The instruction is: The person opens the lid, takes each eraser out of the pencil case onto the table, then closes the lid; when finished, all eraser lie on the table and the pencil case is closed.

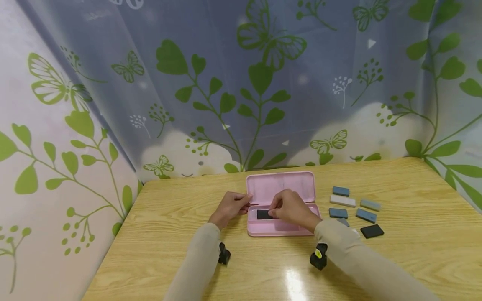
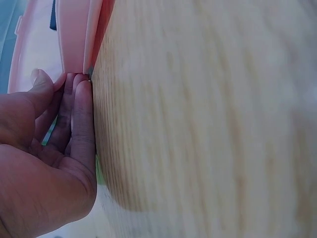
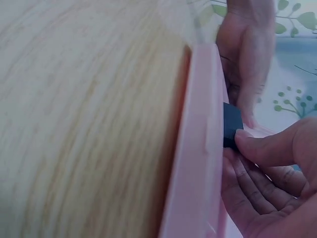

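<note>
A pink pencil case (image 1: 263,229) lies open on the table, its lid (image 1: 280,186) tipped back. My left hand (image 1: 230,207) holds its left end near the hinge, thumb by the lid's corner and fingertips against the end wall in the left wrist view. With thumb and fingers my right hand (image 1: 291,207) pinches a black eraser (image 3: 232,124). That eraser is at the left end of the case's back compartment, its right part hidden by the fingers. The right hand also covers the middle of the case.
Right of the case lie several loose blocks: blue ones (image 1: 340,191), a white one (image 1: 342,201), a grey-green one (image 1: 370,204) and a black one (image 1: 372,231). The right sleeve partly covers the nearest. A patterned curtain (image 1: 211,125) hangs behind the wooden table (image 1: 169,217).
</note>
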Demonstrator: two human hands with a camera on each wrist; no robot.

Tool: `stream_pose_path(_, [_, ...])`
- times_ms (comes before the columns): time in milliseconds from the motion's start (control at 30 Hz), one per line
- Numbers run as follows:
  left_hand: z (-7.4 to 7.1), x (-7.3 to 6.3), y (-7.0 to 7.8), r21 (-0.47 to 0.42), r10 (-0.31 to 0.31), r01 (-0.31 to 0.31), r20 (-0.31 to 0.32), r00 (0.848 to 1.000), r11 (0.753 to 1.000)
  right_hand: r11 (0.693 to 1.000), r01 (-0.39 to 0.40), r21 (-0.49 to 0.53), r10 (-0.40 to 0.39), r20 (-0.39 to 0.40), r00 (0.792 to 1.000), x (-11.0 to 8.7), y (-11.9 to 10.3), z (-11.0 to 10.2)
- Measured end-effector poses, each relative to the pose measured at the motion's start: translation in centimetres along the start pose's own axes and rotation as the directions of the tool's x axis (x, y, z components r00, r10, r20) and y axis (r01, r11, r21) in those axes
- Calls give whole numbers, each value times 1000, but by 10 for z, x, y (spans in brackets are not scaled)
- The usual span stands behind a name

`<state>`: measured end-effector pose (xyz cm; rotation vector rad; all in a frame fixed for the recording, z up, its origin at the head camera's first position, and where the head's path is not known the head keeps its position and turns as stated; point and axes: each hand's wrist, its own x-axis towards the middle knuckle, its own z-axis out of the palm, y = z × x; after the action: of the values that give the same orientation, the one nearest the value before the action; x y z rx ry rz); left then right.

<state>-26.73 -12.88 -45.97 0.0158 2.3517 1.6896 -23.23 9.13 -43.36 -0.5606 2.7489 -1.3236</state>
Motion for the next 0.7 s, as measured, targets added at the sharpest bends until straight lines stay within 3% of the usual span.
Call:
stream_pose_path(300, [-2,-1,1,-17,12,-12,17,1000,1000,998,-7,64,8,-11,1000,-17,-2,-42])
stream_pose_path(533, [-2,-2,2,-26,2,-1,17,1000,1000,989,-107,104,110,-24,994,-35,12,-87])
stream_pose_path(700, [-1,-2,5,-7,-19,19,12,1000,1000,981,-182,69,185,-38,982,-49,28,-117])
